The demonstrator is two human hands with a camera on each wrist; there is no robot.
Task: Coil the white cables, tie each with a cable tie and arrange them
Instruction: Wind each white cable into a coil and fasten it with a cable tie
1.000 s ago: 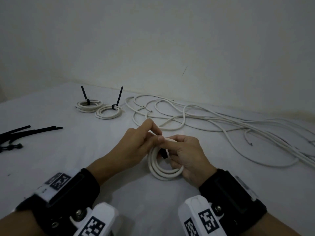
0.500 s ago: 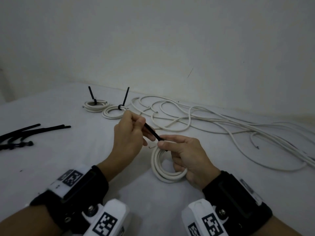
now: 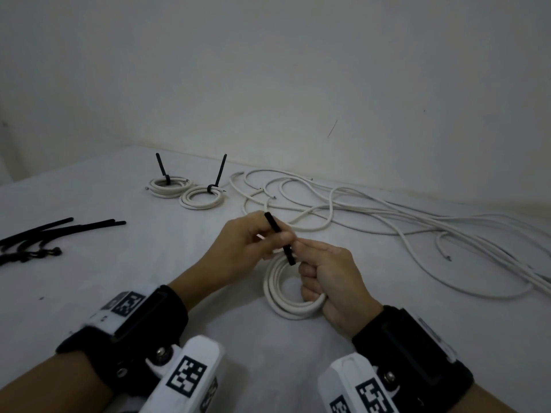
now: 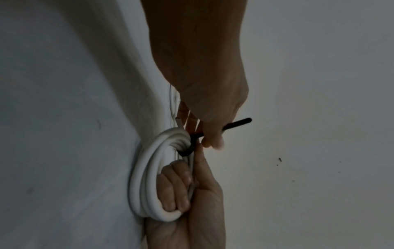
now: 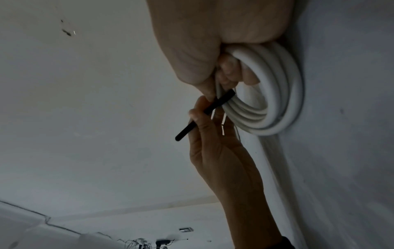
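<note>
A coiled white cable (image 3: 278, 296) (image 4: 147, 176) (image 5: 275, 94) stands on edge on the white table, gripped by my right hand (image 3: 331, 278) with fingers curled through the ring. A black cable tie (image 3: 280, 238) (image 4: 234, 125) (image 5: 204, 112) is wrapped round the top of the coil. My left hand (image 3: 253, 242) pinches the tie's free tail, which sticks up and away to the left. Two tied coils (image 3: 168, 187) (image 3: 202, 198) lie at the back left, each with a black tail standing up.
Loose white cables (image 3: 372, 216) sprawl across the back and right of the table. Several spare black cable ties (image 3: 44, 236) lie at the left edge. A pale wall rises behind the table.
The left hand has pulled the black tie's tail out from the coil, up and to the left. The tie now stands longer above the coil. The right hand keeps its grip.
</note>
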